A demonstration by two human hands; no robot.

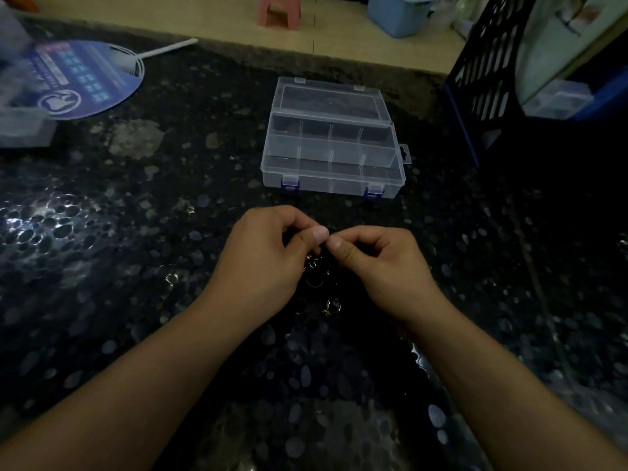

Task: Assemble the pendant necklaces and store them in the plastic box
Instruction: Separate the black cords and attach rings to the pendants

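Observation:
My left hand (268, 256) and my right hand (380, 266) meet at the fingertips over the dark speckled table, both pinched on a small necklace piece (314, 261) that hangs between them; its detail is too dim to make out. Several small metal rings and a pendant (331, 305) lie on the table just below my hands. The clear plastic box (333, 183) with blue latches stands beyond my hands, its lid open and leaning back, its divided compartments looking empty.
A round blue hand fan (78, 79) lies at the far left beside a clear plastic container (23, 127). A black lattice crate (489, 73) stands at the far right. A pink stool (280, 10) and a blue bin (397, 13) sit on the floor beyond the table.

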